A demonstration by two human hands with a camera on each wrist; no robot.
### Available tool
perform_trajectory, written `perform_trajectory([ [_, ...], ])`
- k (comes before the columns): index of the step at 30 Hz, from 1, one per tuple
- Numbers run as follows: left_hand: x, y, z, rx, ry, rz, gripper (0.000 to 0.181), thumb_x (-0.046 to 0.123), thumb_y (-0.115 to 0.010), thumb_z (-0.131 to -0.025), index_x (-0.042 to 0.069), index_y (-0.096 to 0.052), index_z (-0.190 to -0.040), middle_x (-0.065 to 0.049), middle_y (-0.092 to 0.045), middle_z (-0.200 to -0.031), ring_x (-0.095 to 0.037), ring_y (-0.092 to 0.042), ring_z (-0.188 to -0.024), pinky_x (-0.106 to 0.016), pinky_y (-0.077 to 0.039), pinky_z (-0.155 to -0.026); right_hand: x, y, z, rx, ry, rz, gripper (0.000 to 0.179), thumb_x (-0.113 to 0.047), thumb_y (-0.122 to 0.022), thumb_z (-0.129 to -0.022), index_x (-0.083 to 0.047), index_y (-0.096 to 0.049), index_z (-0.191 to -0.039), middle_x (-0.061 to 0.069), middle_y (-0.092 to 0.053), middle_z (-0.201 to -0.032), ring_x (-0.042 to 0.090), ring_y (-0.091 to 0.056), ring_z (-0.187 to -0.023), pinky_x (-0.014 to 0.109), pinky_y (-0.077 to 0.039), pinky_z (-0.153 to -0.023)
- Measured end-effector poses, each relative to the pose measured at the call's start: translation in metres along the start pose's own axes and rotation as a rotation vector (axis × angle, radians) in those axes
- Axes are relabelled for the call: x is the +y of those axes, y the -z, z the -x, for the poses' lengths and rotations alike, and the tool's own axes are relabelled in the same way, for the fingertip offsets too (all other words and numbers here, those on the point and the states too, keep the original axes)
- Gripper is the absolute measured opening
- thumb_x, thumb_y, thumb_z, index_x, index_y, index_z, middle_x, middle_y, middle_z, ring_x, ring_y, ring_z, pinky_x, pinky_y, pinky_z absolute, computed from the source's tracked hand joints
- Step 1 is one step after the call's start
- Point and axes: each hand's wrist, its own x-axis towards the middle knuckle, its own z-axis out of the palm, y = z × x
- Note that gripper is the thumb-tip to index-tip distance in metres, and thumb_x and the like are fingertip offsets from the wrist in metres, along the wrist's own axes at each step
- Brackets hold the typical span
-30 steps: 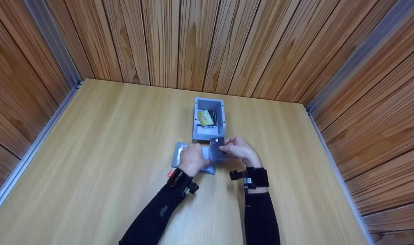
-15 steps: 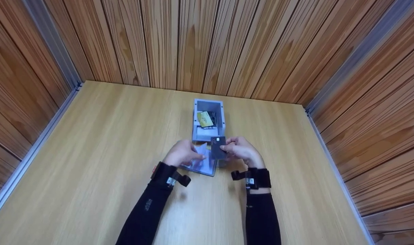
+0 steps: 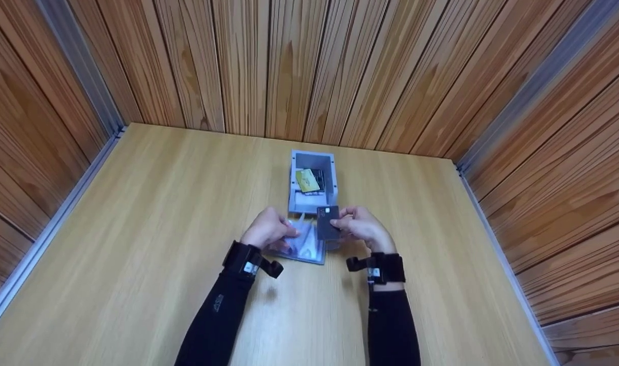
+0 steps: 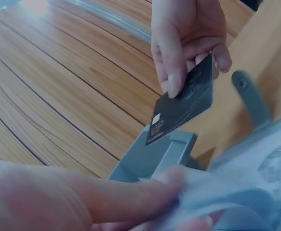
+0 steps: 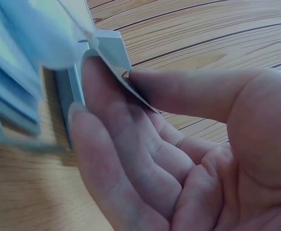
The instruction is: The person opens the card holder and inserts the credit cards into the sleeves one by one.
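A dark card point(image 3: 326, 231) marked "VIP", with a pale chip, is held between the thumb and fingers of my right hand point(image 3: 364, 229). In the right wrist view the card point(image 5: 112, 67) shows nearly edge-on. To its left lies a grey-blue card holder point(image 3: 309, 258) with clear plastic sleeves. My left hand point(image 3: 266, 229) pinches a raised clear sleeve point(image 3: 305, 244) between thumb and fingers. The holder's snap strap point(image 4: 252, 98) sticks out at the right in the left wrist view. The card is tilted just beyond the sleeves, apart from the left fingers.
Directly behind the holder stands an open grey box point(image 3: 334, 178). A yellow card point(image 3: 307, 180) lies in it on top of dark cards point(image 3: 319, 178). Wood-panelled walls point(image 3: 289, 66) bound the wooden table point(image 3: 187, 193) at the back and both sides.
My left hand has moved left off the middle of the holder and now lifts a clear sleeve. The holder's sleeves have come into view. My right hand keeps the card in nearly the same place.
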Motion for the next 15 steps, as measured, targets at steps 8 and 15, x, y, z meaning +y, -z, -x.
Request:
perform_trajectory([
  [8,-0.014,0.013,0.001,-0.054,-0.072,-0.031,0.029,0.008,-0.073,-0.098,0.013,-0.060,-0.072,-0.001,-0.064,-0.077,-0.014,-0.070,-0.059,-0.024,-0.060,-0.056,0.000,-0.001,-0.001,0.034,-0.012,-0.004,0.016,-0.018,-0.072,-0.104,-0.007,-0.063,-0.110,0.002,-0.073,-0.095,0.016,-0.070,-0.082,0.032,-0.053,-0.079],
  [15,-0.030,0.027,-0.008,-0.028,-0.050,-0.078,0.023,0.017,-0.076,-0.101,0.004,-0.072,-0.081,0.000,-0.065,-0.066,-0.010,-0.061,-0.058,-0.020,-0.048,-0.054,-0.004,-0.011,-0.004,0.042,-0.004,-0.090,0.014,-0.012,-0.067,-0.106,-0.003,-0.063,-0.116,0.007,-0.071,-0.101,0.017,-0.072,-0.081,0.035,-0.067,-0.084],
])
